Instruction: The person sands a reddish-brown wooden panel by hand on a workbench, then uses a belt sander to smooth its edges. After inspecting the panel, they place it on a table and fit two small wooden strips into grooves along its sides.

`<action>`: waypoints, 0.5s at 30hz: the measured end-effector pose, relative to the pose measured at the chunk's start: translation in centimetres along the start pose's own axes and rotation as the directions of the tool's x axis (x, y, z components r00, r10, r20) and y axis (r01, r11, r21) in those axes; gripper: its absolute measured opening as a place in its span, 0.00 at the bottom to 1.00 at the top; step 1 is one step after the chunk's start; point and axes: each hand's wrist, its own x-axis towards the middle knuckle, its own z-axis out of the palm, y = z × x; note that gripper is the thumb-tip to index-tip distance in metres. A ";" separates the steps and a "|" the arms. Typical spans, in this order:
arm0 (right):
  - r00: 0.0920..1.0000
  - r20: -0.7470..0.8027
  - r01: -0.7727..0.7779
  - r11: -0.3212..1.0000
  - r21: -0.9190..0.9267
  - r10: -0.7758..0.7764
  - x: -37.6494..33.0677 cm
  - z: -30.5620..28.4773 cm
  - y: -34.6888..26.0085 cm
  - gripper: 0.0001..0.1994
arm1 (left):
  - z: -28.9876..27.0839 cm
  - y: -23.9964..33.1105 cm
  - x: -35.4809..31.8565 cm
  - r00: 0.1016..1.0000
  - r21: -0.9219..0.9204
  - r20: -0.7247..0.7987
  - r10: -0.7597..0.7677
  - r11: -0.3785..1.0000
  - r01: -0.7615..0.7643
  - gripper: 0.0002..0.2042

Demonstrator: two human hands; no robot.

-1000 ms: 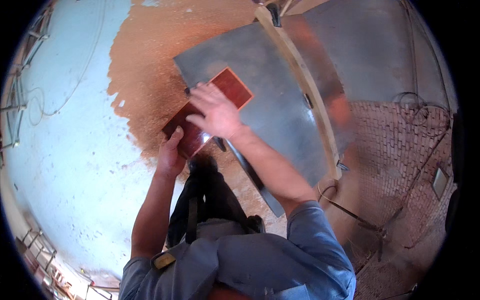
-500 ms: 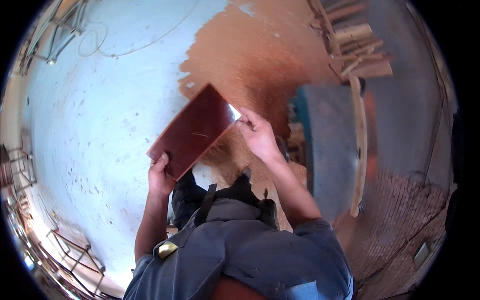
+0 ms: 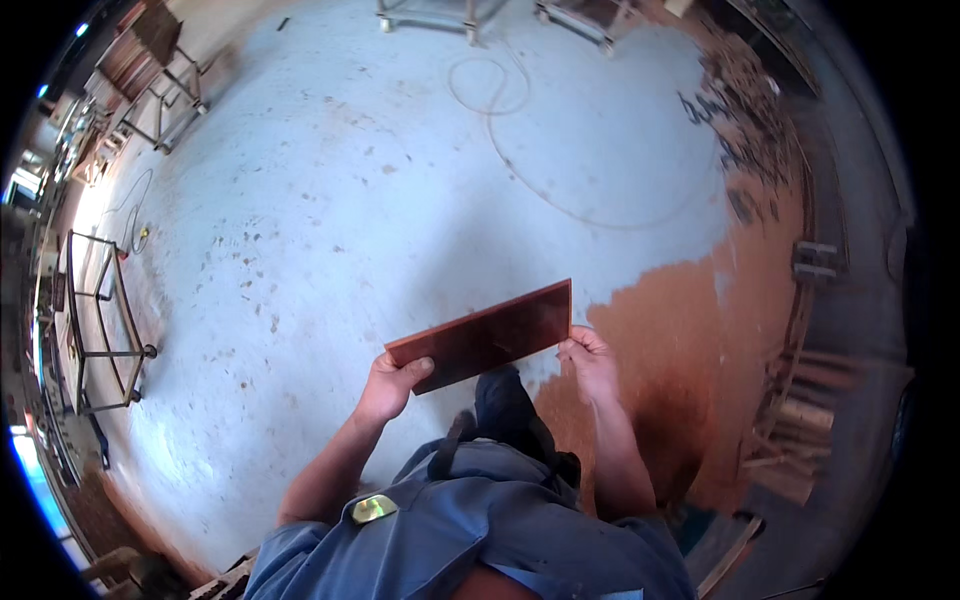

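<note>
A dark reddish-brown wooden board [image 3: 490,340] with a glossy face spans the space between my two hands, tilted so that its long far edge shows. At the board's left end my left hand [image 3: 390,385] is closed, its thumb lying on the face and its fingers mostly hidden underneath. My right hand [image 3: 592,362] pinches the right end near the lower corner. Below the board my dark trouser leg [image 3: 505,400] shows.
A wheeled metal frame [image 3: 105,345] stands at left, and a loaded trolley [image 3: 145,60] is at far left. A thin hose [image 3: 500,165] curls over the pale blue floor. Sawdust [image 3: 650,340] spreads at right, beside stacked wood pieces [image 3: 800,420].
My body has turned left, and the sawdust and wood pieces have shifted right and lower in view. The board has swung nearer to level across and tipped, still in both hands.
</note>
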 end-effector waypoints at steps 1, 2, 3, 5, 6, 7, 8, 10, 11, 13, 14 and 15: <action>1.000 0.021 -0.017 1.000 -0.001 0.017 2.9 1.1 -0.5 0.11 | -0.8 1.7 2.0 0.999 0.021 -0.013 0.042 0.999 -0.042 0.13; 0.998 0.054 -0.023 1.000 0.002 0.023 6.0 2.6 -1.6 0.11 | -1.5 3.1 3.9 0.997 0.046 -0.034 0.075 0.996 -0.074 0.13; 0.996 0.087 -0.029 1.000 0.006 0.028 9.3 4.2 -2.7 0.11 | -2.3 4.5 6.0 0.993 0.074 -0.054 0.108 0.992 -0.103 0.13; 0.968 0.241 -0.073 0.997 -0.013 0.074 17.1 10.2 -4.7 0.11 | -7.1 7.1 9.7 0.974 0.146 -0.187 0.130 0.984 -0.103 0.13; 0.929 0.338 -0.135 0.988 -0.081 0.155 21.2 14.4 -4.7 0.11 | -9.7 8.3 10.9 0.949 0.172 -0.285 0.138 0.981 -0.091 0.13; 0.894 0.401 -0.157 0.979 -0.132 0.198 24.7 17.5 -4.9 0.11 | -10.6 10.4 12.3 0.928 0.040 -0.333 0.166 0.986 -0.162 0.14; 0.880 0.416 -0.177 0.971 -0.160 0.229 27.4 19.6 -5.5 0.11 | -11.9 12.3 14.7 0.915 0.050 -0.354 0.193 0.981 -0.188 0.14; 0.870 0.459 -0.160 0.983 -0.087 0.182 34.2 24.3 -7.1 0.11 | -14.8 15.6 19.3 0.877 0.038 -0.427 0.220 0.973 -0.226 0.14; 0.857 0.468 -0.223 0.974 -0.045 0.218 36.4 26.0 -7.5 0.10 | -15.5 15.6 20.6 0.852 0.019 -0.461 0.247 0.963 -0.268 0.15; 0.833 0.481 -0.297 0.955 -0.031 0.274 41.3 31.4 -10.8 0.09 | -16.8 18.7 23.7 0.813 -0.127 -0.514 0.274 0.913 -0.389 0.17; 0.833 0.485 -0.293 0.956 -0.020 0.265 45.1 34.5 -12.6 0.08 | -18.0 21.5 25.8 0.783 -0.180 -0.545 0.299 0.871 -0.458 0.18; 0.836 0.486 -0.287 0.958 -0.004 0.253 49.0 37.7 -14.1 0.08 | -19.4 24.3 28.0 0.771 -0.297 -0.568 0.288 0.802 -0.518 0.22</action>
